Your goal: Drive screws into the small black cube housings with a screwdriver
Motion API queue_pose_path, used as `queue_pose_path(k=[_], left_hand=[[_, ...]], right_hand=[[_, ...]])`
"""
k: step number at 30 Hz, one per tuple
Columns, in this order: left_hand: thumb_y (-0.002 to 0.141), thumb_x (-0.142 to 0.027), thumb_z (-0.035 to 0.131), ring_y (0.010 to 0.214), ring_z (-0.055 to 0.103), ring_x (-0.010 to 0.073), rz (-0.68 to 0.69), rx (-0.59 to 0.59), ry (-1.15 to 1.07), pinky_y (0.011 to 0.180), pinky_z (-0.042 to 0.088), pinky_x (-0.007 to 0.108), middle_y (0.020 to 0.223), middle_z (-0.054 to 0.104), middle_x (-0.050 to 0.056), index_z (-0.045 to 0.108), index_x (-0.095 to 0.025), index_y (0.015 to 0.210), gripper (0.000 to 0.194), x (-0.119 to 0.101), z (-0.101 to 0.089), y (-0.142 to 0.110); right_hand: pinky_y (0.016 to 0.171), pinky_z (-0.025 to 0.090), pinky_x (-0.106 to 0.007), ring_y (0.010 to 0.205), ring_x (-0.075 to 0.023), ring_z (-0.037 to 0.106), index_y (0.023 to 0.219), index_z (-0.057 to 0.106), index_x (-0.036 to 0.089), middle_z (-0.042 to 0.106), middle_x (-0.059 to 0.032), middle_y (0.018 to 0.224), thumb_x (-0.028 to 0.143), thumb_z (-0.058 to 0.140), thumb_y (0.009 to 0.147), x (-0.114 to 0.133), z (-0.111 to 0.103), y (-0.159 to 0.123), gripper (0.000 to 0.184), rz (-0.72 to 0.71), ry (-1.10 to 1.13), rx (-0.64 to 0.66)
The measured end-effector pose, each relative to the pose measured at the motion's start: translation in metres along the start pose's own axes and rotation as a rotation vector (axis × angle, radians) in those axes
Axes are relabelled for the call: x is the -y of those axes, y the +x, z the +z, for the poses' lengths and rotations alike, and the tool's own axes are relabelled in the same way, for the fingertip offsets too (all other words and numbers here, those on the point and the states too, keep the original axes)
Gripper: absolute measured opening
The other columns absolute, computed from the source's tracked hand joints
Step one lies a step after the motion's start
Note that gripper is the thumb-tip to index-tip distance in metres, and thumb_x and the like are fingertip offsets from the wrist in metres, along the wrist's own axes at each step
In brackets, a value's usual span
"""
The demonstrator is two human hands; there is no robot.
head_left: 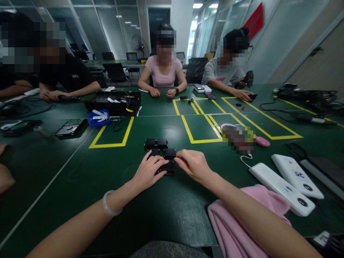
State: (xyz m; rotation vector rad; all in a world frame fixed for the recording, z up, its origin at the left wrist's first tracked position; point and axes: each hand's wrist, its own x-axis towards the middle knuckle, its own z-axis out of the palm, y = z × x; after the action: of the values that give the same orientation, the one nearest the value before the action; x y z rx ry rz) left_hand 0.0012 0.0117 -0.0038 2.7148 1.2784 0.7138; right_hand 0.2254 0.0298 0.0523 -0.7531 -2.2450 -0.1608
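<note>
Broadly, a green table (166, 218) carries the work, seen across it from my place. The left hand (150, 166), grip spread, rests over clustered black rectangular modules (170, 154), bracing them; even, light pressure should prevent sliding. The right hand (193, 163) narrows to a pinch at one module's corner; whether it holds anything, I cannot tell.

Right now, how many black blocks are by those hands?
5 visible: far left block, far right block, middle left block, middle right block, nearest block, partly under the left hand, which may hide more.
</note>
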Motion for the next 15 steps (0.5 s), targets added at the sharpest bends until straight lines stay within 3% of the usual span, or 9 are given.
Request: queue_pose_path(k=[7, 15], left_hand=[[0.093, -0.026, 0.06, 0.114, 0.063, 0.0229, 0.001, -0.007, 0.005, 0.121, 0.026, 0.057, 0.115, 0.068, 0.006, 0.061, -0.023, 0.121, 0.028, -0.0003, -0.0003, 0.0008], [0.094, -0.027, 0.06, 0.115, 0.062, 0.0238, -0.004, 0.002, 0.001, 0.121, 0.025, 0.058, 0.116, 0.067, 0.006, 0.061, -0.023, 0.121, 0.028, -0.0007, -0.0009, 0.0004]], right_hand=[[0.067, 0.048, -0.023, 0.071, -0.0146, 0.07, 0.103, 0.059, 0.016, 0.074, -0.0064, 0.084, 0.019, 0.041, 0.101, 0.0002, 0.0015, -0.0016, 0.018, 0.027, 0.06, 0.006], [0.057, 0.04, -0.024, 0.056, -0.0135, 0.062, 0.09, 0.061, 0.018, 0.069, -0.0033, 0.067, 0.031, 0.041, 0.103, -0.0014, -0.0003, -0.0017, 0.027, 0.059, 0.012, 0.055]])
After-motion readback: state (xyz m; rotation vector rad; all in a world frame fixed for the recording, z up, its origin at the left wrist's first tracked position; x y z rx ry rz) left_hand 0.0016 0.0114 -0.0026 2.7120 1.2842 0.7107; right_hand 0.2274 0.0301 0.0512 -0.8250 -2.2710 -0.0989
